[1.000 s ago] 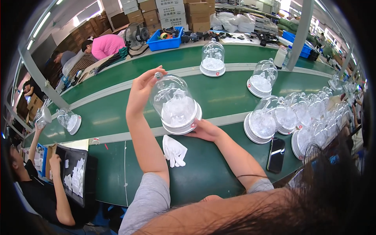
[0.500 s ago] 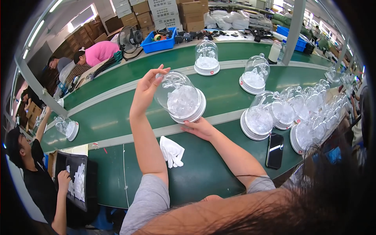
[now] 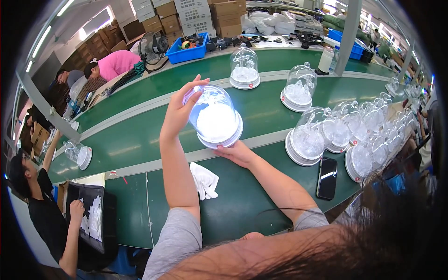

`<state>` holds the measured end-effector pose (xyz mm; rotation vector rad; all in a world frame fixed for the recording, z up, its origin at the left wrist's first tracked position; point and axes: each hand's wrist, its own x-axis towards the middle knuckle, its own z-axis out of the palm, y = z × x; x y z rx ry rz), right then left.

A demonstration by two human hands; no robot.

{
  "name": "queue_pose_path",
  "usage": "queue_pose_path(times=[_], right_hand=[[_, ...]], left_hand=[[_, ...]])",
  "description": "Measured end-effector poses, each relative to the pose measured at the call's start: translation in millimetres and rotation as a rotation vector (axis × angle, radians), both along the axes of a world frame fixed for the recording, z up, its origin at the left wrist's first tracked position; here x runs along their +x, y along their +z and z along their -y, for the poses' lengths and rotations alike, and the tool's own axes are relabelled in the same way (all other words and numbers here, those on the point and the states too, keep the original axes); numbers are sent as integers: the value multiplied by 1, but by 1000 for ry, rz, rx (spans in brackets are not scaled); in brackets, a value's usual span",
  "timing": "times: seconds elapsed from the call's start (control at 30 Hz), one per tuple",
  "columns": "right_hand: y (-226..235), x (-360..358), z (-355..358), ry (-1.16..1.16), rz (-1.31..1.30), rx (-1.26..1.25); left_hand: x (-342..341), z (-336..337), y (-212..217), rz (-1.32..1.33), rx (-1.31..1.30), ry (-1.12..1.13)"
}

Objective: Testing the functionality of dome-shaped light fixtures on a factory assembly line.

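– What's in the middle of the frame?

– A clear glass dome lamp [image 3: 215, 116] on a white base, lit up bright inside and tilted toward the camera. The left hand [image 3: 179, 109] is wrapped over its upper left side, fingers spread and pressed against the glass. The right hand [image 3: 239, 153] cups the base from below, fingers closed up under the rim.

– Is it resting on anything?

– No, it's lifted clear of the green conveyor belt [image 3: 140, 135], held between both hands.

– What lies around it?

– A pair of white gloves [image 3: 204, 179] lies on the bench just below the hands. To the right a black phone [image 3: 327, 178] lies flat, beside a cluster of unlit domes [image 3: 345, 137]. Two more stand apart on the belt: one at upper centre [image 3: 244, 68], one further right [image 3: 298, 88].

– And the left edge?

– A person in black [image 3: 44, 210] at lower left touches a dark tray [image 3: 91, 219] of small white pieces; what they are, I can't quite tell. Another dome [image 3: 78, 153] sits just above.
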<state>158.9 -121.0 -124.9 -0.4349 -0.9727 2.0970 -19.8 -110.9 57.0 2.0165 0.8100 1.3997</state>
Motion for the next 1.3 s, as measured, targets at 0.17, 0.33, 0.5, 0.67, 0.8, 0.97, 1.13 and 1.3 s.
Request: queue_pose_path(times=[0.17,0.33,0.5,0.67,0.8,0.97,1.13,1.3], right_hand=[[7,1,2,148,9,-31],[0,3,-2,180,32,-2],[0,4,-2,168,59,-8],[-2,1,-3,172,10,45],[4,1,-4,170,3,78],[5,-2,-5,197,-3,128],[8,1,3,150,28,1],[16,1,6,162,55,12]], left_hand=[[2,-3,-5,-5,-34,153],[-3,14,8,-76,-54,167],[-17,35,22,-183,-12,-85],[-17,49,29,-253,48,-188],[-11,53,30,-260,64,-229],[-12,52,30,-255,51,-195],[-8,43,24,-149,42,-41],[-10,21,8,-69,103,192]])
